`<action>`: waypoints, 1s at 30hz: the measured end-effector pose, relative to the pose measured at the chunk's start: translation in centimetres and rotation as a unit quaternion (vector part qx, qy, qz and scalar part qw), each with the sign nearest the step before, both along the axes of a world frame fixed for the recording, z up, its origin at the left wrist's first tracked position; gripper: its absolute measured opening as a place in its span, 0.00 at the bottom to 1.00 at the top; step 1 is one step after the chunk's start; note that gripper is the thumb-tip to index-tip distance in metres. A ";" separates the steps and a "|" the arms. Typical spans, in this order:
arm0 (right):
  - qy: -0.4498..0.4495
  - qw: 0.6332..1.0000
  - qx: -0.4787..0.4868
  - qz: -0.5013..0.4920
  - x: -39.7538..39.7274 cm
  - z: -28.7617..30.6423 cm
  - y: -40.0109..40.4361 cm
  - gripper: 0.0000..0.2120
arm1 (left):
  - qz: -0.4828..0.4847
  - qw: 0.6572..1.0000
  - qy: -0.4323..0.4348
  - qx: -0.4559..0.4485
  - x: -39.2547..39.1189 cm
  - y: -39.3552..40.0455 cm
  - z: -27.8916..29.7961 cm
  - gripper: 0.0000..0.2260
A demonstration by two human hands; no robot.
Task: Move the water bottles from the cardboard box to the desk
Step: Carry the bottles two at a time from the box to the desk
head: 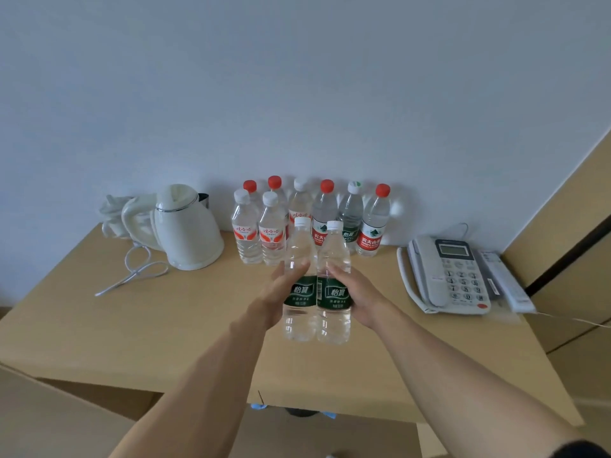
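Observation:
Two clear green-labelled water bottles with white caps are held upright side by side over the middle of the wooden desk (99, 325). My left hand (274, 295) grips the left bottle (299, 312) and my right hand (357, 292) grips the right bottle (334, 315). I cannot tell whether their bases touch the desk. Several more bottles (310, 219) with red or white caps stand in rows against the wall behind them. A cardboard flap (39, 411) shows at the lower left; the box's inside is out of view.
A white electric kettle (188, 229) with its cord (135, 272) stands at the back left of the desk. At the right lie a grey desk telephone (453, 276) and a remote control (506, 282). A wooden panel (562, 226) rises at the right.

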State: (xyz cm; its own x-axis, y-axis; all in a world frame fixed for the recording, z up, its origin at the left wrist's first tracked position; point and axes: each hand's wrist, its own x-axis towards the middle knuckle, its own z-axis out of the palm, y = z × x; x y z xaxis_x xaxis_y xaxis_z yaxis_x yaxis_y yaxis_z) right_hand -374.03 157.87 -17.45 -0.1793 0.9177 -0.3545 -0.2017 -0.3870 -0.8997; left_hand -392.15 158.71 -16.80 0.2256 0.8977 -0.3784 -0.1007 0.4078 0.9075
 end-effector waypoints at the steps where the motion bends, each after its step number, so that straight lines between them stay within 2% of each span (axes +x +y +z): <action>1: 0.002 1.000 0.016 0.007 0.4 0.0 0.5 0.23 | 0.001 1.000 0.004 0.007 0.2 0.4 0.0 0.28; 7: 0.005 0.998 0.055 0.026 2.8 -0.1 2.7 0.28 | -0.002 0.995 -0.041 0.094 1.6 2.1 -0.2 0.20; 10: -0.015 0.997 0.066 0.024 3.6 -0.1 3.7 0.32 | 0.008 0.993 -0.035 0.112 1.9 2.9 -0.5 0.25; 12: -0.032 0.996 0.077 0.020 4.0 -0.1 4.0 0.34 | 0.003 0.992 -0.013 0.126 1.9 3.5 -0.6 0.28; 15: -0.046 0.995 0.090 0.024 4.6 -0.2 4.6 0.34 | 0.000 0.988 0.039 0.151 1.4 4.4 -0.8 0.28; 22: -0.093 0.992 0.080 0.010 4.4 0.0 5.4 0.34 | -0.061 0.977 0.105 0.173 -0.2 6.2 -1.1 0.21; 30: -0.127 0.990 0.067 -0.003 3.8 -1.1 6.2 0.44 | -0.098 0.964 0.160 0.187 -0.9 7.8 -1.0 0.18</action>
